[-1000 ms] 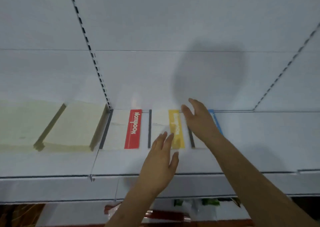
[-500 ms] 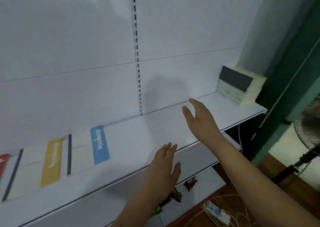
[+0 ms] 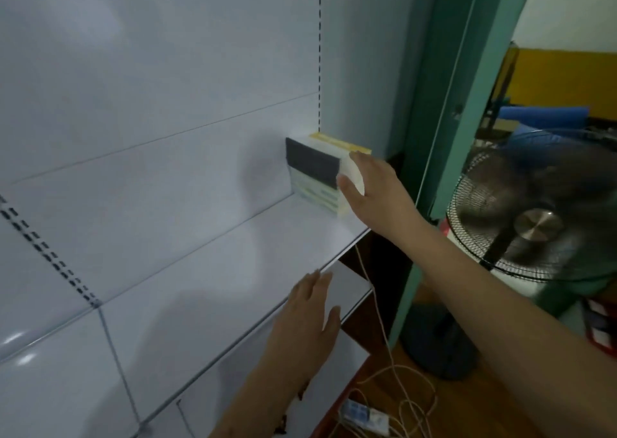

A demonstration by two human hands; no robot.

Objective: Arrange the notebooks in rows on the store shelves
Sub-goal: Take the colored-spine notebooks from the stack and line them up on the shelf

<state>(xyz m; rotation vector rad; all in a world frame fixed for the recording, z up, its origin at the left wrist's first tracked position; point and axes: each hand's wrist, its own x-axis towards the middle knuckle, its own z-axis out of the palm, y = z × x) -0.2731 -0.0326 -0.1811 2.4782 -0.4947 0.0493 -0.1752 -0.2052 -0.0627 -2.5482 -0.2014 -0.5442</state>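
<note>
Left hand [image 3: 310,317] nearest the camera, fingers straight and loosely spread, hovering over the front lip of the white shelf [image 3: 207,287], holding nothing. Farther out, right hand [image 3: 377,190] at the stack of notebooks [image 3: 320,174], fingers extended against its near face, thumb low by the bottom corner. Touching or just about to; no closed grip visible, and blur makes contact hard to confirm.

Step in hand, as I judge it: fetching the next notebooks from the supply stack. Next move likely calls for wrapping fingers round a few copies at the near end, lifting or sliding them free without toppling the rest, then carrying them left along the shelf; left hand is well placed to support.

Stack sits at the far right end of the shelf, against the back panel beside the slotted upright [image 3: 319,53]. Dark grey band across the facing cover, pale green print below, cream page edges, yellow strip on top. Looks squared and compact.

Beyond: green door frame [image 3: 444,137], standing fan [image 3: 534,217], loose cable [image 3: 377,320] hanging below the shelf.
</note>
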